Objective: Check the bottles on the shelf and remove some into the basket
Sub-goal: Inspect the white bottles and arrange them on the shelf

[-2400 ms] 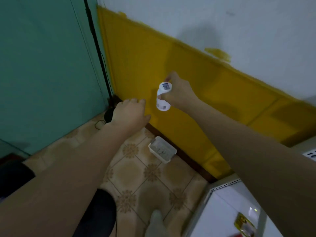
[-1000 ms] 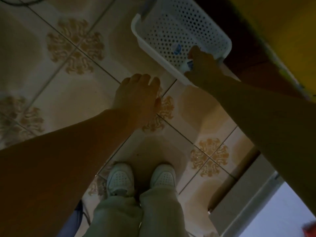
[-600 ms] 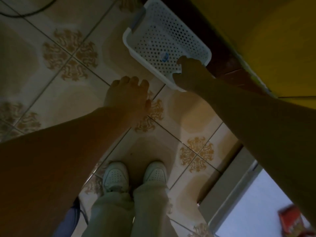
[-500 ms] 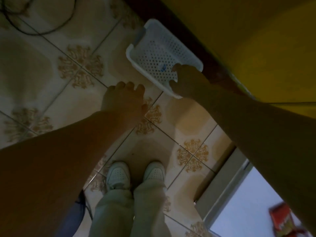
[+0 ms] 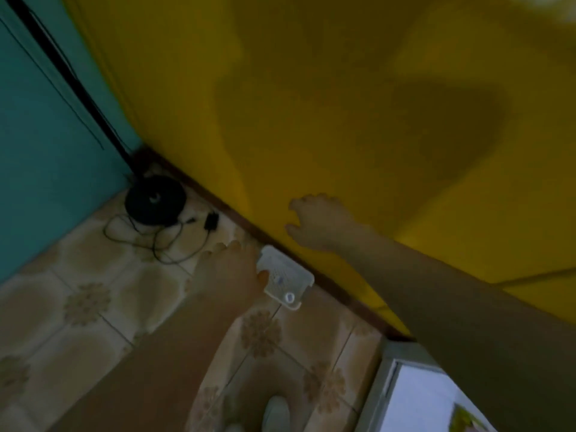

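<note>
The right hand point(image 5: 321, 222) hung empty with fingers spread before the yellow wall point(image 5: 343, 88). Below it sat the white basket point(image 5: 299, 275) on the tiled floor point(image 5: 93, 307), holding what looked like a bottle point(image 5: 290, 296). The left hand point(image 5: 230, 269) overlapped the basket's left edge.
</note>
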`<action>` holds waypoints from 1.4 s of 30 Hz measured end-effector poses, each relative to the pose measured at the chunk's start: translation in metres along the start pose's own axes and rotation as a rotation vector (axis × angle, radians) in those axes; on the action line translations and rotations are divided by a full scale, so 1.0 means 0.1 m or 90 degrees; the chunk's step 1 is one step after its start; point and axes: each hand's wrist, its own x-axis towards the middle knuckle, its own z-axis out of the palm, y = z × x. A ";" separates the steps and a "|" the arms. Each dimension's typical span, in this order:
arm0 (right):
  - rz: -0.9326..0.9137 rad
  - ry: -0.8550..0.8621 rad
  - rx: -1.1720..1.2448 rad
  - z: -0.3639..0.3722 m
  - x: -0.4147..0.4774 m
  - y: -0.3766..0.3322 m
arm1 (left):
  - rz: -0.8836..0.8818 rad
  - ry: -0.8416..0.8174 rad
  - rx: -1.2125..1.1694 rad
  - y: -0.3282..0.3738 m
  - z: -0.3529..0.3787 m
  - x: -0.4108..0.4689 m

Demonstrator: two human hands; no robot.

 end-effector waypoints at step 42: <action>0.693 0.504 -0.043 -1.72 -9.95 0.67 | 0.597 0.469 -0.158 5.46 -3.57 -6.36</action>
